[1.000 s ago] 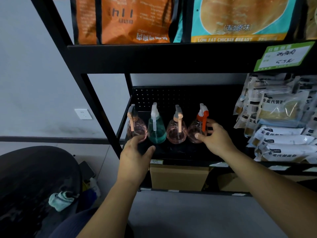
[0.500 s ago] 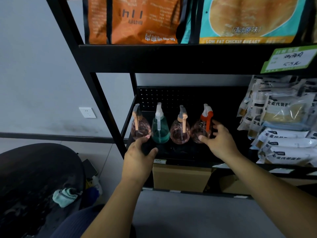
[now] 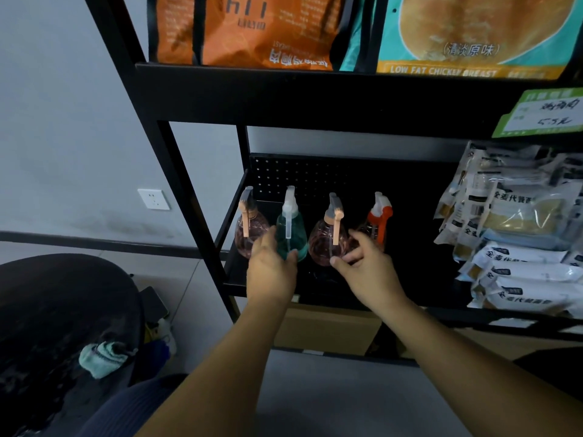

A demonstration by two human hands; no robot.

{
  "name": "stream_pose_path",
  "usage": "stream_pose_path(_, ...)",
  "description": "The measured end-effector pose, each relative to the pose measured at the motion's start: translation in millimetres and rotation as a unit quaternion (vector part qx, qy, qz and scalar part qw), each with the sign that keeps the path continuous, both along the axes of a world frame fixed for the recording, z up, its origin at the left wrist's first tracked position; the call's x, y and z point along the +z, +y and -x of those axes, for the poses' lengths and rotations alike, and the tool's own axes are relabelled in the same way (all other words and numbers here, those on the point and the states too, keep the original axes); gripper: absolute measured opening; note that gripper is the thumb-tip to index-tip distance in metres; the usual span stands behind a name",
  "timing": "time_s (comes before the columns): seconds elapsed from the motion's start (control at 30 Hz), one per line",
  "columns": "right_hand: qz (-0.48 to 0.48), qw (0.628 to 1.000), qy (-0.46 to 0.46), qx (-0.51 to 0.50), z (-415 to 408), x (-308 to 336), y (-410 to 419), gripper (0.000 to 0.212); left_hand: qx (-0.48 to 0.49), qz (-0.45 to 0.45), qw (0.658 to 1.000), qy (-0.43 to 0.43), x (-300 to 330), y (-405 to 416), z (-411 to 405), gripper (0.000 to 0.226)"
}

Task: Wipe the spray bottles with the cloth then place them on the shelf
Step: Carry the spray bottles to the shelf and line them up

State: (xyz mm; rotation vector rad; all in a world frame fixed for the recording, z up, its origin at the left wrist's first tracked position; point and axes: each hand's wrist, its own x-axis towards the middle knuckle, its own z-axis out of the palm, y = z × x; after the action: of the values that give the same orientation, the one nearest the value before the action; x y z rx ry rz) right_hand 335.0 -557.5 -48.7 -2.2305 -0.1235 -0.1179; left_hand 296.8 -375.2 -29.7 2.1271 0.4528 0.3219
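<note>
Four spray bottles noted upright in row on black shelf (image 3: 233, 279). Left hand (image 3: 271, 272) seen curled round teal bottle (image 3: 291, 234), directly ahead of it. Right hand (image 3: 366, 269) seen with fingers loosely spread at pink bottle (image 3: 325, 244); firm hold could not be confirmed. Cloth (image 3: 102, 357) left on dark chair (image 3: 63, 310), well apart. Packet above read "LOW FAT CHICKEN BREAST".

Place: I'm looking at a small shop.
Rack: black metal shelf (image 3: 315, 99).
Goods: packaged food bags (image 3: 517, 247) stacked in rows, snack bags (image 3: 252, 33) above.
Pricing: green price tag (image 3: 542, 113) clipped to the shelf edge.
Stock: cardboard box (image 3: 325, 329) underneath.
</note>
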Motion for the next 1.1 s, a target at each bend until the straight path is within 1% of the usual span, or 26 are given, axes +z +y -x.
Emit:
stream_pose_path(0.1,0.009,1.000,0.011,-0.007,-10.3,1.2,7.7,0.076,0.008,0.006,1.000,-0.010,3.2,1.0,-5.1,0.062)
stream_pose_path(0.27,0.004,0.999,0.025,-0.022,-20.9,-2.4,15.3,0.078,0.012,0.000,1.000,-0.027,5.2,-0.9,-12.7,0.058)
stream_pose_path(0.43,-0.015,0.999,0.033,-0.026,-26.6,-8.9,16.6,0.076,0.012,0.033,0.999,-0.041,0.5,2.5,-16.7,0.044)
stream_pose_path(0.57,-0.009,0.999,0.028,-0.034,-29.7,-10.5,16.2,0.074,0.015,0.035,0.998,-0.044,-1.9,4.7,-19.3,0.034)
stream_pose_path(0.73,-0.005,0.999,0.029,-0.040,-33.5,-13.1,15.3,0.074,0.008,0.029,0.999,-0.042,-4.8,5.8,-22.6,0.041)
stream_pose_path(0.83,-0.001,0.999,0.029,-0.032,-34.2,-16.7,14.4,0.078,0.006,0.039,0.998,-0.043,-4.9,5.8,-22.4,0.058)
stream_pose_path(0.87,-0.002,0.999,0.032,-0.031,-33.9,-17.2,14.5,0.078,0.005,0.042,0.998,-0.043,-5.3,5.9,-22.8,0.059)
stream_pose_path(0.97,-0.008,0.999,0.034,-0.036,-33.7,-18.3,16.3,0.076,0.005,0.043,0.998,-0.041,-5.5,5.9,-23.9,0.052)
stream_pose_path(1.1,-0.009,0.999,0.032,-0.040,-34.3,-19.3,18.3,0.073,0.008,0.014,0.999,-0.048,-6.6,5.1,-25.2,0.050)
